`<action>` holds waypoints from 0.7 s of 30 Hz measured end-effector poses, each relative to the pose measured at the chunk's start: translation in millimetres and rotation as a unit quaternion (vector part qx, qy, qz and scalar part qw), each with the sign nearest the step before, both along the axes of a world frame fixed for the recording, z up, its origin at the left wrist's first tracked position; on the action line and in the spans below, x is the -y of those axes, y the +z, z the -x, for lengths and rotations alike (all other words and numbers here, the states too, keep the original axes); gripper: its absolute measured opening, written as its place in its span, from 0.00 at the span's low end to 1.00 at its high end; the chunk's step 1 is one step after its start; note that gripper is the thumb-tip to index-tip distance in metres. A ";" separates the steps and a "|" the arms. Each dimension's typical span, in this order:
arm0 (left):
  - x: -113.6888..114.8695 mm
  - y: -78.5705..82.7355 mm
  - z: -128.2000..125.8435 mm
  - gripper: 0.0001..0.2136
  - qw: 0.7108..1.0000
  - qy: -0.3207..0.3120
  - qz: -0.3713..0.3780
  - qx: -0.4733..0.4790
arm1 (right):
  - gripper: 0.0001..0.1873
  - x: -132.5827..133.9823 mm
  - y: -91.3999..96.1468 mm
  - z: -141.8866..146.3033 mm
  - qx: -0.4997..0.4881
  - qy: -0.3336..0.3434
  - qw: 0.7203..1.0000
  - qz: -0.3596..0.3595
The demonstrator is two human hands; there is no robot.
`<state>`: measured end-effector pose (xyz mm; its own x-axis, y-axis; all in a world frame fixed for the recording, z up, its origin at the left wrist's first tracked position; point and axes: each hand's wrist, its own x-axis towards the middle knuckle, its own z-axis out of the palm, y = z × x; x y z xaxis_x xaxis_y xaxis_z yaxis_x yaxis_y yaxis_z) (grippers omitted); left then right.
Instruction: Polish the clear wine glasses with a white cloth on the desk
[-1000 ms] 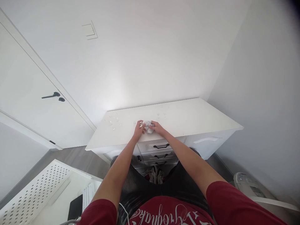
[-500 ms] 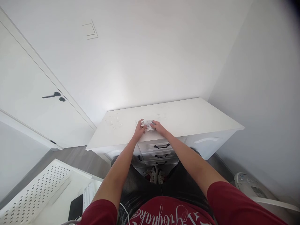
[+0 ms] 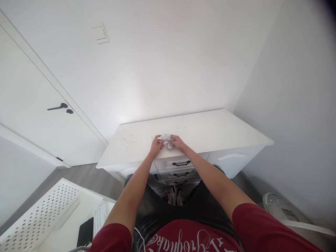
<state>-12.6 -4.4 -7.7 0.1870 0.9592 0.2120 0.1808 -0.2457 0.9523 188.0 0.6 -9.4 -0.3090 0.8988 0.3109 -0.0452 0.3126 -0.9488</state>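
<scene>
Above the front part of a white cabinet top [image 3: 223, 129], both my hands are closed around a small clear glass [image 3: 166, 137]. My left hand [image 3: 156, 146] grips its left side with bent fingers. On the other side, my right hand [image 3: 179, 142] holds the glass together with a crumpled white cloth or tissue [image 3: 170, 145], which hangs down between the hands. Several clear glasses [image 3: 127, 142] stand at the left end of the top. Fainter clear glassware [image 3: 181, 130] is just behind my right hand. The fingers hide part of the held glass.
Drawers with black handles [image 3: 181, 163] face me below the top. A door with a black lever [image 3: 57, 106] is at the left. A white perforated panel [image 3: 47, 213] stands at lower left, and a pale appliance [image 3: 280, 210] at lower right. A wall rises behind the cabinet.
The glass has turned slightly between my hands, and the white cloth or tissue now hangs lower and bunched. My arms have barely moved.
</scene>
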 end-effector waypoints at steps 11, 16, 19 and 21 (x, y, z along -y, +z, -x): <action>3.3 5.6 -1.6 0.27 1.000 -0.002 -0.004 0.006 | 0.22 1.8 3.6 2.0 -0.008 -0.006 1.000 0.017; 1.2 3.2 -0.1 0.22 1.000 -0.010 -0.005 -0.009 | 0.18 -1.0 -0.8 -0.4 0.012 -0.008 1.000 -0.015; -0.1 2.4 -0.6 0.19 1.000 0.004 0.011 -0.005 | 0.16 0.0 0.8 -0.5 0.023 -0.010 0.999 -0.027; 0.3 3.1 -1.4 0.21 1.000 0.017 0.021 -0.004 | 0.17 1.8 3.8 0.3 0.024 -0.001 1.000 -0.017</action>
